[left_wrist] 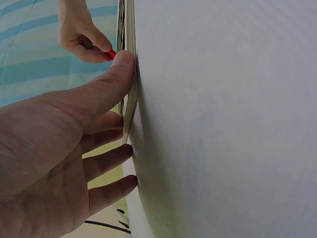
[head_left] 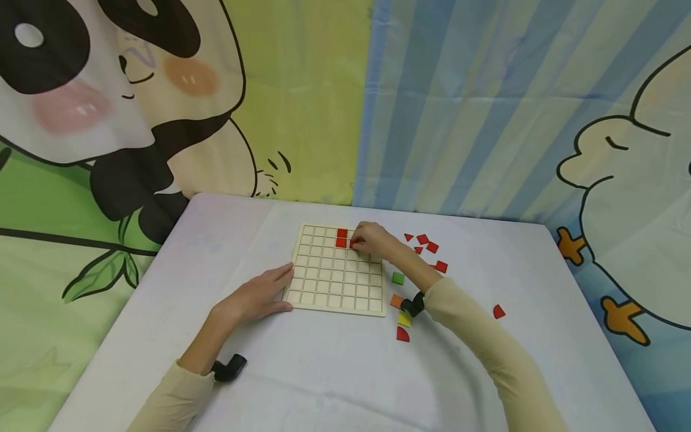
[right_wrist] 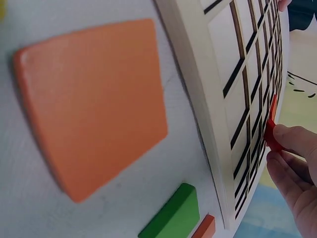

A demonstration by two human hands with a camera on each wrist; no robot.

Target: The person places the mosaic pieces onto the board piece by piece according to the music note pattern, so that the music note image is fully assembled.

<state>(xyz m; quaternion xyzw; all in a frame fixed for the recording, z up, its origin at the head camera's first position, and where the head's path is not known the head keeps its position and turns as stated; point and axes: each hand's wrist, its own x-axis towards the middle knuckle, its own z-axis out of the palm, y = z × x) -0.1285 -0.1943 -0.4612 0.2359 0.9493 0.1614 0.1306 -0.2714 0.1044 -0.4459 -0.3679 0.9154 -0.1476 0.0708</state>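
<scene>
A pale wooden grid board (head_left: 324,273) lies flat on the white table. Two red square tiles (head_left: 342,238) sit in neighbouring cells near its far edge. My right hand (head_left: 373,240) is over the board's far right part, pinching a red tile (right_wrist: 271,136) between thumb and fingers at the grid, right beside the placed ones. Its exact shape is partly hidden by the fingers. My left hand (head_left: 264,292) rests along the board's left edge, fingers extended; in the left wrist view its thumb (left_wrist: 116,74) lies against the board's side.
Right of the board lie a green tile (head_left: 398,278), an orange tile (head_left: 396,300), a yellow tile (head_left: 404,320) and a red quarter-round piece (head_left: 403,334). Several red pieces (head_left: 423,239) are scattered beyond the right forearm. Another red piece (head_left: 498,311) lies farther right. Printed curtains (head_left: 302,108) hang behind the table.
</scene>
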